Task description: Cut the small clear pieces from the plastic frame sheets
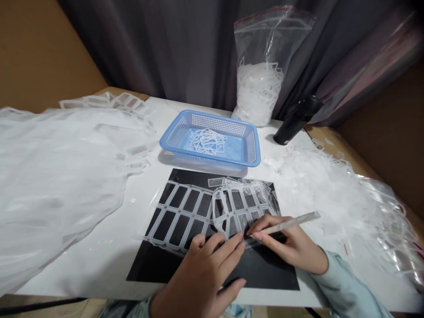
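My right hand [288, 243] clenched a slim craft knife [285, 225], while my left hand [202, 274] pressed, ungripped, on the clear plastic grid [179, 221] on the black mat [152, 269]. Loose frames [207, 141] lay in the blue basket [212, 119]; more grid remained on the mat.

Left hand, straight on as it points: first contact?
Likely the right hand, which grips a slim metal tool: the left hand's fingertips point up-right at it, over the plastic lattice. Depth unclear.

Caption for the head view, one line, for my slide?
Left hand on clear plastic grid over black mat; right hand holds metal tool.
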{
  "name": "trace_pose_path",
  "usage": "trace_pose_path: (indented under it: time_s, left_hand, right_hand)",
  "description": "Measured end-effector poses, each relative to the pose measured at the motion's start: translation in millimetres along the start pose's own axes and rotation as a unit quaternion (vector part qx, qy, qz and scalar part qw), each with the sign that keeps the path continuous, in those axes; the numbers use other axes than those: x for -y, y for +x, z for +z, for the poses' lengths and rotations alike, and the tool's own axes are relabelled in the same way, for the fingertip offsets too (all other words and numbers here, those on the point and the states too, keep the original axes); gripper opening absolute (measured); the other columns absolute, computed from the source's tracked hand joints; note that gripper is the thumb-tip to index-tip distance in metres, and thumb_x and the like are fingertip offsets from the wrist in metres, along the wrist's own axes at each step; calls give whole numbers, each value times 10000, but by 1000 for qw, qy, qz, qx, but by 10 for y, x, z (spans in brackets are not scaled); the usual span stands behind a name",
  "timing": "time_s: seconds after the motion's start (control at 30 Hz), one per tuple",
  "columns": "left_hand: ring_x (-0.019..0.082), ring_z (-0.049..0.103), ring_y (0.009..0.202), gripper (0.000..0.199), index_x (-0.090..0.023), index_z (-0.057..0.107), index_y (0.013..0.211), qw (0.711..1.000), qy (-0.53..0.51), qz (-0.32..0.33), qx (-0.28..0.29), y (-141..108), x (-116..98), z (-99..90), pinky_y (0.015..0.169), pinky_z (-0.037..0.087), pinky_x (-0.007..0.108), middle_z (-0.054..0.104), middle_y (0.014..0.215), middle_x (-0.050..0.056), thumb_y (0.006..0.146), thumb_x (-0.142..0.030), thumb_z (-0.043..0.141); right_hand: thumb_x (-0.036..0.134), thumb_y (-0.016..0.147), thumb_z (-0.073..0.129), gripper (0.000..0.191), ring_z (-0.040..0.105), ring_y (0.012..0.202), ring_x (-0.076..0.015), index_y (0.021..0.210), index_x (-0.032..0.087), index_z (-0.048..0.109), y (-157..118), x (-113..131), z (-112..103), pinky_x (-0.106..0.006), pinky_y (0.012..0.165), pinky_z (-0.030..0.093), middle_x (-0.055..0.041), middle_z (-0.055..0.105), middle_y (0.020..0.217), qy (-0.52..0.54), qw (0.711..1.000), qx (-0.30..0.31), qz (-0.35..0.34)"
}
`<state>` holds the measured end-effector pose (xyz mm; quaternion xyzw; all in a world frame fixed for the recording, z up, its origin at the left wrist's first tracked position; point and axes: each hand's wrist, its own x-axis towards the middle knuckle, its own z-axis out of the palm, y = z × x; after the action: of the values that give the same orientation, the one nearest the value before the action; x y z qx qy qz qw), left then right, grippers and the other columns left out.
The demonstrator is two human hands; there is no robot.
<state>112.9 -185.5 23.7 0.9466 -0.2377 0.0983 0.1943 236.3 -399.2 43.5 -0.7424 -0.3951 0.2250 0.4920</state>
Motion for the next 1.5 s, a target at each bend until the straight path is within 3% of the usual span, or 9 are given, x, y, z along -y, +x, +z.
trace_pose_path:
  time_s: [0.93, 1.23, 1.5]
  left_hand:
    - [201, 492, 1072, 417, -259, 516, 1359, 1000, -18, -15, -6, -8, 6, 34, 823, 327, 379, 507, 1423, -75, 981, -432, 483]
    - [209, 492, 1083, 422, -270, 509, 1372, 1000, -14, -21, 7, -21, 7, 37, 833, 339, 386, 498, 1432, -66, 976, -413, 493]
    - [235, 508, 1082, 443, -269, 495, 1394, 999, -7, -22, 24, -27, 6, 41, 845, 373, 388, 513, 1419, -1, 967, -388, 501]
  right_hand:
    - [124, 975, 554, 96, 636, 936, -149, 1022, 174, 622, -30, 42, -115, -264, 818, 511, -66, 657, 999, -38, 997, 61, -41]
    - [169, 994, 537, 75, 616, 911, -154, 1006, 169, 611, -41, 42, -179, -280, 808, 498, -71, 645, 984, -71, 994, 69, -37]
    - [206, 994, 550, 77, 624, 914, -164, 1008, 173, 618, -65, 39, -230, -285, 800, 504, -75, 652, 987, -82, 994, 66, -22]
